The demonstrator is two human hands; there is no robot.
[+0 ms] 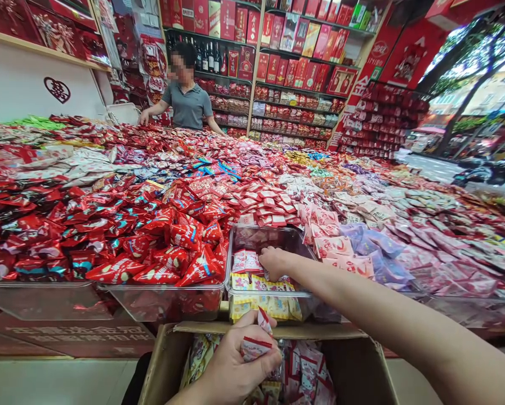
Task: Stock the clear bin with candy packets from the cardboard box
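My left hand, low in the middle, is closed around small white-and-red candy packets above an open cardboard box. Inside the box lie red-and-white packets and yellowish ones. My right hand reaches into a clear plastic bin, its fingers bent down at a packet; the fingertips are partly hidden. Left of those fingers, pink-and-white packets sit in the bin, with yellow packets at its front.
Red candy bags heap up left of the bin; pink and purple packets lie to the right. Across the display stands a person in a grey shirt, before shelves of red boxes.
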